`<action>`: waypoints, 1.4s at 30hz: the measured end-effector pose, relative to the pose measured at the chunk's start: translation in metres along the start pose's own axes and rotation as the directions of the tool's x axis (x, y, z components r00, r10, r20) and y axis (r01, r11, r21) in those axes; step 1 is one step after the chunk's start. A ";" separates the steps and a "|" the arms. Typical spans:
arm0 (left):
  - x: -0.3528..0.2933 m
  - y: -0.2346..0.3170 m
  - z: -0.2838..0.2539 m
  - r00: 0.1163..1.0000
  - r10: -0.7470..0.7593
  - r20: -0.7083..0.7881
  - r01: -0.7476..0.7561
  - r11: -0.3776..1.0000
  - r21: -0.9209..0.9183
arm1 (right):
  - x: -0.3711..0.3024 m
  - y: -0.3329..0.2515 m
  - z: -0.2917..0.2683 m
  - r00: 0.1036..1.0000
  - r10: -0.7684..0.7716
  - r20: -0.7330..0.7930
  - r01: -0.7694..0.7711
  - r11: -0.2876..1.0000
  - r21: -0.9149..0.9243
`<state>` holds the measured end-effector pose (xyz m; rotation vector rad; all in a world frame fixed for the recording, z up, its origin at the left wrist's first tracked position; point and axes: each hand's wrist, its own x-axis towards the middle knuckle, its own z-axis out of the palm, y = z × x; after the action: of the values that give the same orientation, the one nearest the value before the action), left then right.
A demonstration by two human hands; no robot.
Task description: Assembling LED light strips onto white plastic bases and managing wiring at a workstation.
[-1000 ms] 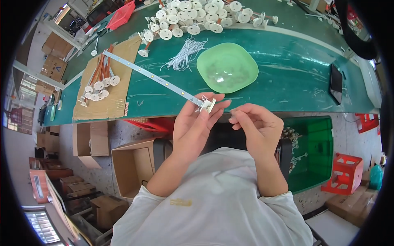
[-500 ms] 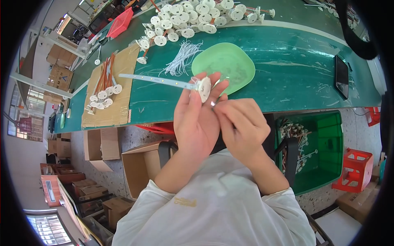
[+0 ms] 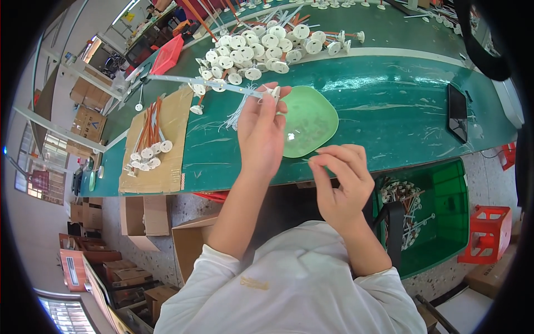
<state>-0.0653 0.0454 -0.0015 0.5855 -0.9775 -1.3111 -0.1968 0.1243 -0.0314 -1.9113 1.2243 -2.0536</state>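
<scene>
My left hand (image 3: 261, 133) is closed around the white round end of an LED strip light (image 3: 217, 84), over the left rim of a light green tray (image 3: 314, 119). The narrow strip with its small yellow chips points out to the left. My right hand (image 3: 346, 186) is apart from it, near the table's front edge, thumb and forefinger pinched together. A thin, light sliver shows at those fingertips, too small to name. Partly behind my left hand lies a bundle of thin white wires (image 3: 236, 116).
Many white round-ended strip pieces (image 3: 250, 53) lie heaped at the back. Others with orange strips (image 3: 147, 136) rest on flat cardboard (image 3: 172, 133) at left. A black phone-like device (image 3: 458, 114) lies at right. A green bin (image 3: 439, 222) and red stool (image 3: 486, 234) stand below.
My hands have moved apart. The left went up and forward with the LED strip light, its white end now edge-on; the right moved slightly down and right, still pinched.
</scene>
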 end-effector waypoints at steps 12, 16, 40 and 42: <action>0.005 0.005 -0.006 0.994 -0.038 0.101 0.005 0.951 0.310 | 0.015 0.003 -0.022 0.993 0.114 -0.004 -0.114 0.993 0.030; -0.018 0.013 0.001 0.989 -0.097 0.109 0.089 0.993 0.071 | 0.019 -0.004 -0.012 0.985 0.171 -0.015 -0.169 0.983 0.073; -0.088 0.034 0.028 0.914 0.003 0.406 0.081 0.979 -0.188 | 0.033 -0.036 -0.024 0.945 -0.324 0.043 0.310 0.929 0.202; -0.090 0.033 0.026 0.895 -0.013 0.446 0.116 0.972 -0.205 | 0.032 -0.036 -0.025 0.943 -0.332 0.029 0.318 0.921 0.226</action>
<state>-0.0671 0.1436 0.0156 0.1406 -1.1604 -1.6322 -0.2095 0.1426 0.0178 -2.1704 0.6653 -2.1426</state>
